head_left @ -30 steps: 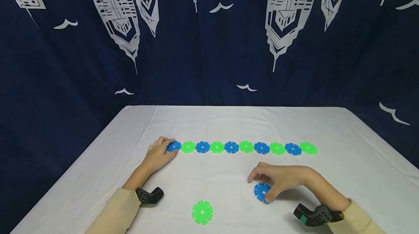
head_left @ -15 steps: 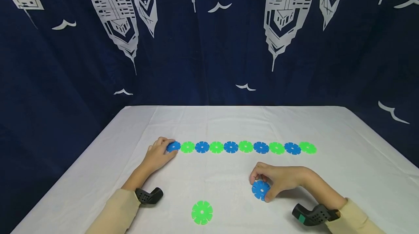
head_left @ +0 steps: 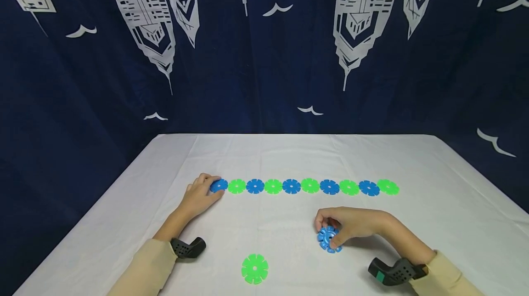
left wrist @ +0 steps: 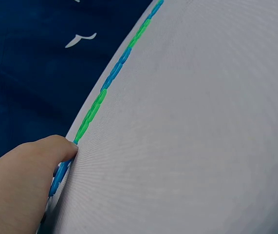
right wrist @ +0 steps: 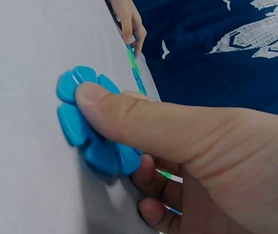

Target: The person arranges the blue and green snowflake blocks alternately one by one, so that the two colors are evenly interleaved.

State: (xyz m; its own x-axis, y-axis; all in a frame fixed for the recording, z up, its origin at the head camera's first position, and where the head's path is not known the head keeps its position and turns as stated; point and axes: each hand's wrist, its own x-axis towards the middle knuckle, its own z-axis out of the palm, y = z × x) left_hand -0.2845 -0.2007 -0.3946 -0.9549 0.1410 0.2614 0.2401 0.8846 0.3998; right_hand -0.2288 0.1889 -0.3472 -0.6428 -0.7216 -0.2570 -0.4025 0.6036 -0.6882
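Note:
A row of blue and green flower-shaped plastic discs lies across the white table, the colours alternating. At its left end, my left hand (head_left: pixel 200 197) grips the edges of a blue disc (head_left: pixel 219 185) between thumb and fingers; the left wrist view shows the thumb (left wrist: pixel 61 148) against that disc. My right hand (head_left: pixel 357 223) pinches another blue disc (right wrist: pixel 73 122), thumb on its face and fingers behind. That disc is tilted, nearer to me than the row. A green disc (head_left: pixel 254 269) lies flat and alone at the front, between the forearms.
The row ends at the right with a green disc (head_left: pixel 388 187). A white cloth (head_left: pixel 264 158) covers the table. Behind its far edge hangs a dark blue curtain (head_left: pixel 260 71) with white buildings and birds. Each wrist wears a black camera (head_left: pixel 188 247).
The blue disc in my right hand has turned and tilted, and the thumb now lies across its face. It has shifted slightly left and away from me. My left hand stays put.

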